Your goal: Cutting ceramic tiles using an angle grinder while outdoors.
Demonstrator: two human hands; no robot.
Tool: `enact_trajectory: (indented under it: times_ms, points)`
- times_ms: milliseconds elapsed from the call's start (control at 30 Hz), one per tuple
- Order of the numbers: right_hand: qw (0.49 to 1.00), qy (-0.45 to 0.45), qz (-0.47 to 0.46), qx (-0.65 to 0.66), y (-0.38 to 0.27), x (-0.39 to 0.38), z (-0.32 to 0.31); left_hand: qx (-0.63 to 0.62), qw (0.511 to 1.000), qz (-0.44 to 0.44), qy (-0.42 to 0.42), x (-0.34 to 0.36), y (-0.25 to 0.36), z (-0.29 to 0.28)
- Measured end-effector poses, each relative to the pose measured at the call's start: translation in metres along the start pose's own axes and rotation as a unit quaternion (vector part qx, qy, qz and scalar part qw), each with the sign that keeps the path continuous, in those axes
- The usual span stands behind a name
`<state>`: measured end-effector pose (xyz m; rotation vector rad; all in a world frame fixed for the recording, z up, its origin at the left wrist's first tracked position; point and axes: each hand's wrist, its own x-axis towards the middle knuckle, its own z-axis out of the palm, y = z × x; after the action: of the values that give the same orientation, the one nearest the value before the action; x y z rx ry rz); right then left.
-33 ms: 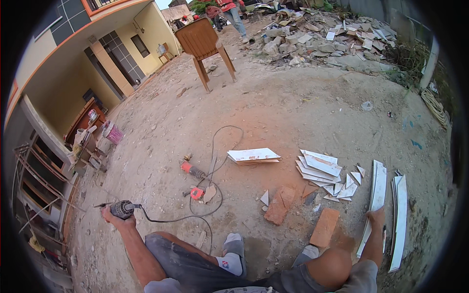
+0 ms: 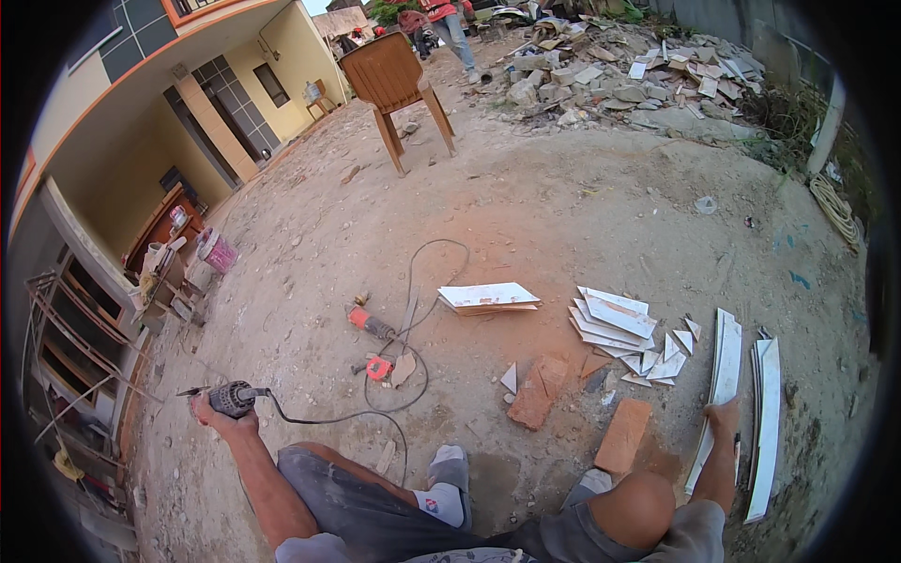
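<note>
My left hand (image 2: 223,415), out to the left, is wrapped round the grey body of an angle grinder (image 2: 236,398). Its disc points away to the left and its black cord trails across the ground. On the right, my right hand (image 2: 723,418) is closed on a narrow stack of white tile strips (image 2: 725,352) lying on the ground. Another stack of white strips (image 2: 767,413) lies just right of it. Left of that hand are a fanned pile of cut white tiles (image 2: 615,319), small triangular offcuts (image 2: 669,361) and an orange brick (image 2: 624,437).
A second brick (image 2: 538,390), another tile stack (image 2: 490,296), a red power tool (image 2: 370,324) and a red tape measure (image 2: 378,368) lie ahead. Beyond stand a brown plastic chair (image 2: 383,73), a rubble heap (image 2: 619,80) and a person (image 2: 455,38). A pink bucket (image 2: 217,251) stands by the house.
</note>
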<state>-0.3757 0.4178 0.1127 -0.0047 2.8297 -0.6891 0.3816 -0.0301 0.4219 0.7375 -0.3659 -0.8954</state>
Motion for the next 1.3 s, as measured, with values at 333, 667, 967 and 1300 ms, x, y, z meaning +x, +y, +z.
enact_trajectory:
  times_ms: [333, 667, 967, 1300]
  points:
    - [0.993, -0.037, -0.089, 0.063, 0.016, -0.101, -0.033, 0.012, 0.995, 0.075, 0.059, 0.027, 0.058, -0.053]
    - [0.934, -0.141, -0.328, -0.023, -0.098, -0.181, -0.049, 0.004, 0.999, 0.046, -0.005, 0.007, 0.033, -0.047]
    - [0.814, -0.306, -0.493, 0.02, -0.256, -0.268, 0.083, -0.115, 0.985, -0.106, -0.077, -0.024, -0.015, -0.023]
    - [0.823, -0.356, -0.433, 0.091, -0.264, -0.379, 0.269, -0.048, 0.987, -0.124, -0.095, -0.004, -0.022, -0.017]
